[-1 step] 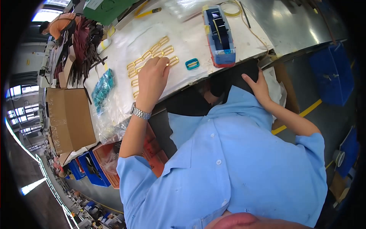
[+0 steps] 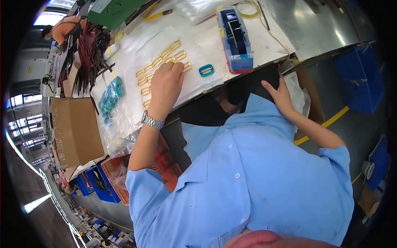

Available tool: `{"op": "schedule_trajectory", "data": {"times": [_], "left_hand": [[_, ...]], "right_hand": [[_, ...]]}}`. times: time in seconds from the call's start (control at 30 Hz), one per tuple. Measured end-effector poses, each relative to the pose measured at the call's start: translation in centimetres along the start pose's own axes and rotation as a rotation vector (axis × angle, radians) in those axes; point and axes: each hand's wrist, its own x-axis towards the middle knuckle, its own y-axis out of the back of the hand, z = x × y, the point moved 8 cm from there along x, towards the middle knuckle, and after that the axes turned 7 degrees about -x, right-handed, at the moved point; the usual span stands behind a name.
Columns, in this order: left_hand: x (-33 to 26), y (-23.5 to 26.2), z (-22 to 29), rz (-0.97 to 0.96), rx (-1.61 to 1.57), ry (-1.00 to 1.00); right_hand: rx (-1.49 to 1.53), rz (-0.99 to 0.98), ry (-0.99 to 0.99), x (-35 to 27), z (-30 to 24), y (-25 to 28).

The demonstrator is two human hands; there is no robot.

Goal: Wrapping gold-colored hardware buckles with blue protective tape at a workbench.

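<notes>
Many buckles [image 2: 157,61] are gold, one buckle [image 2: 206,70] is teal, the shirt [image 2: 244,182] light blue.

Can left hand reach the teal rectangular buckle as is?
Probably yes: the left hand is at the gold rectangular buckles, and nothing tall stands between it and the teal rectangular buckle.

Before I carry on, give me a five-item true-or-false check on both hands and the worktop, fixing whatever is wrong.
1. The left hand is over the rectangular gold metal buckles. True.
2. A silver metal watch is worn on the right side. False: it is on the left.
3. A rectangular teal buckle lies between the gold buckles and the blue tape dispenser. True.
4. The right hand grips the dispenser. False: it is apart from it.
5. A brown cardboard box is left of the gold buckles. True.
</notes>
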Motion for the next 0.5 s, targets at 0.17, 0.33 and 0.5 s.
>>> {"op": "schedule_trajectory", "data": {"times": [0.17, 0.33, 0.5], "left_hand": [[1.4, -2.3, 0.9, -0.152, 0.186, -0.061], [1.7, -2.8, -0.5, -0.144, 0.048, -0.024], [3.1, 0.3, 0.2, -0.088, -0.184, 0.303]], "right_hand": [[0.004, 0.152, 0.203, -2.2, -2.4, 2.3], [0.431, 0.065, 0.317, -2.3, -12.8, 7.5], [0.480, -0.034, 0.270, 2.0, -15.8, 6.9]]}}
